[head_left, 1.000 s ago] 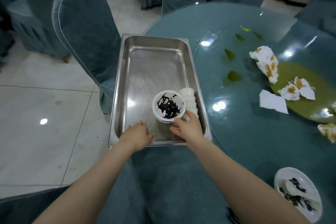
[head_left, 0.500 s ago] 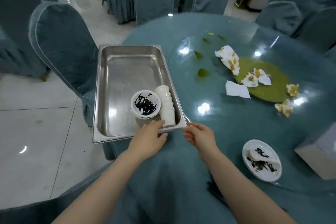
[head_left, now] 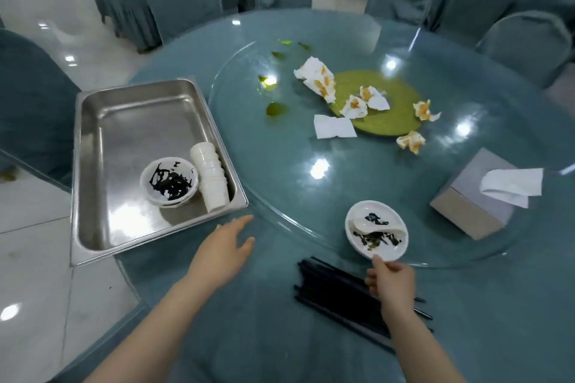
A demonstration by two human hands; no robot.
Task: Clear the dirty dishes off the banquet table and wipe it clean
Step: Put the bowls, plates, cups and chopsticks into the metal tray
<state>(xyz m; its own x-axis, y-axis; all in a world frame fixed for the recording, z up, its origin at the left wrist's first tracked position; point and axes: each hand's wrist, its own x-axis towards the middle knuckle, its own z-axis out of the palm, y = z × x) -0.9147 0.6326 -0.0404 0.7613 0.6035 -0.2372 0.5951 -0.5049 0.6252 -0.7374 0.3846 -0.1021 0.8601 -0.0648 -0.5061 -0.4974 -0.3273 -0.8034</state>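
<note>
Dirty plate [head_left: 376,228] at glass turntable's [head_left: 249,146] near edge, right hand [head_left: 392,281] fingers pinching its rim above chopsticks [head_left: 336,292], left hand [head_left: 222,250] spread open by tray [head_left: 93,134] overhanging surface [head_left: 249,336], tissue box [head_left: 476,199] right, napkins [head_left: 334,127] beyond.

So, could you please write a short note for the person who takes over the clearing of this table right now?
Left hand: open, above the table edge beside the steel tray, holding nothing.
Right hand: fingers at the near rim of the dirty plate with a spoon on it; a firm grip is not clear.
Done: one stained bowl and a stack of white cups lie in the tray.
Left: the plate, the black chopsticks, the used napkins, then wiping the green spills. A tissue box stands on the right.
</note>
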